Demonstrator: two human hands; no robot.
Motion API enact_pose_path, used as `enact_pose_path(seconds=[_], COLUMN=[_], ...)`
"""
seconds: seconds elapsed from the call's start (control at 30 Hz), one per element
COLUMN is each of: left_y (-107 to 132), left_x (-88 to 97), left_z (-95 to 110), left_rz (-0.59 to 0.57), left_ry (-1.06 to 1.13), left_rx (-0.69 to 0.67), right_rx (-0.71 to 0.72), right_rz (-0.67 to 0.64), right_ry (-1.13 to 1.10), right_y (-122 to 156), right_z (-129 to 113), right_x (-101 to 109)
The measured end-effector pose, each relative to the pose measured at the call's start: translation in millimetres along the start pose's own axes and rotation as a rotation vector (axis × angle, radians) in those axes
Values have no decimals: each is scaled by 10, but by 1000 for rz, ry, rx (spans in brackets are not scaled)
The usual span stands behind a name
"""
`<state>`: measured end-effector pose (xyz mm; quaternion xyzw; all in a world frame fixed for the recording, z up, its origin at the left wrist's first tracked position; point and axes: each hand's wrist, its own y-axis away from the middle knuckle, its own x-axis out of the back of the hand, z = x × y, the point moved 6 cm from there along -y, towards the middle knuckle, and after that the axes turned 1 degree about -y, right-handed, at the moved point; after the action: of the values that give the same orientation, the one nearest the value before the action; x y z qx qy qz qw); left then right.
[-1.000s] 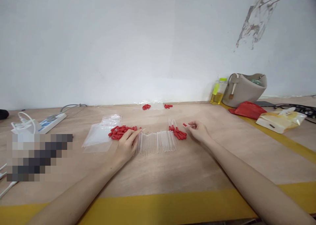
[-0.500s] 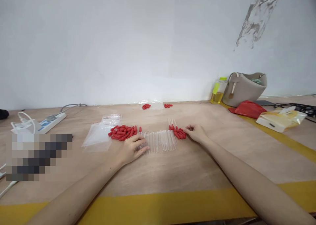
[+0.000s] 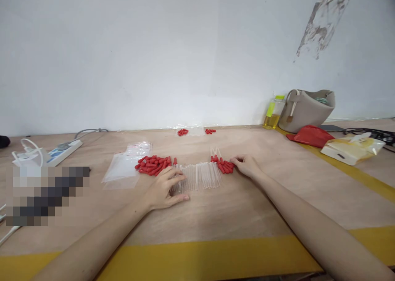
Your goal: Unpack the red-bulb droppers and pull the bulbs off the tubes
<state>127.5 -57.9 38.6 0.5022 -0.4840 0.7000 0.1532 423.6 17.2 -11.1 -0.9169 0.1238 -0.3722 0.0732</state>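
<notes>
A row of several clear glass tubes [image 3: 200, 177] lies side by side on the wooden table [image 3: 234, 207]. My left hand [image 3: 163, 189] is at the row's left end, its fingers curved over the tubes and its thumb stretched below them, closing on them. A pile of loose red rubber caps [image 3: 152, 165] lies just beyond this hand. My right hand [image 3: 247, 165] rests at the row's right end. Its curled fingertips touch a small pile of red-capped droppers [image 3: 224, 166]; what they hold, if anything, is hidden.
Clear plastic bags [image 3: 125, 168] lie left of the red caps. More red caps in bags [image 3: 196, 131] sit by the wall. A power strip [image 3: 63, 151] is at far left. A bottle [image 3: 273, 112], grey bag [image 3: 308, 110], red cloth [image 3: 308, 136] and packet [image 3: 352, 149] stand at right.
My left hand moved from the red caps down onto the left end of the tube row. My right hand brought a red-capped piece down to the dropper pile and stays there.
</notes>
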Motion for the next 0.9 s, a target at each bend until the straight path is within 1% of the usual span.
enact_pose_path(seconds=[0.1,0.2,0.3,0.43,0.5,0.57,0.67,0.77,0.9], left_y=[-1,9,19,25,30,38,53,73,100], left_x=[8,-8,-11,19,35,49,65,105,150], left_z=[-35,-102,-131,-116,-111,-116,-138,-160,-161], left_rz=[-39,-51,-21,29,45,62,82,117,145], left_ry=[-69,-91,-94,-90,-86,-85,-91,-95,-76], left_rx=[27,64,64,66,79,92,114,146,173], right_rx=[-3,-7,-19,-44,-47,-54,-71,-95,-149], right_rz=[12,16,29,78,89,62,-35,-68,-80], right_ry=[9,19,31,49,62,111,222,290,352], right_y=[-8,-5,12,22,4,-31,-101,-171,-240], right_z=[11,16,15,-30,-114,-245,-486,-678,-753], right_x=[6,7,6,35,54,51,-24,-123,-262])
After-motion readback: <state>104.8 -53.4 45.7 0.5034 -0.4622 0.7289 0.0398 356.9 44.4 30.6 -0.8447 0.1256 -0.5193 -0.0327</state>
